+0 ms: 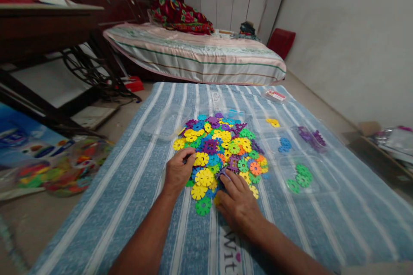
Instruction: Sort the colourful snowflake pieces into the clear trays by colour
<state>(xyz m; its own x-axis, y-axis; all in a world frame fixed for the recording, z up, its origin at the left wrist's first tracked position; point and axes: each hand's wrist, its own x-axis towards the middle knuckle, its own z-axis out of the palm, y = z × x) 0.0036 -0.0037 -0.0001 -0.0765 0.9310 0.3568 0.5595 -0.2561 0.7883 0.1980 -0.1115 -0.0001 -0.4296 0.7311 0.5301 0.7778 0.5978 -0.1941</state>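
A heap of plastic snowflake building discs [222, 136] in yellow, green, blue, purple and orange lies in front of me, with some square purple pieces among them. My left hand [178, 171] is at the heap's left edge with its fingers curled together; whatever they hold, if anything, is hidden. At the near side of the heap, my right hand [240, 202] has its thumb and fingers closing on a purple piece [222, 173], partly covered by the fingertips. A green disc [203, 206] lies nearest to me, between the two hands.
On the right are a clear tray with green discs [303, 177], blue discs [285, 145], yellow discs [272, 122] and a clear box of purple pieces [311, 137]. A striped cloth [135, 180] lies underneath. Beyond it stands a bed [200, 58]; a sewing-machine table [48, 21] is left.
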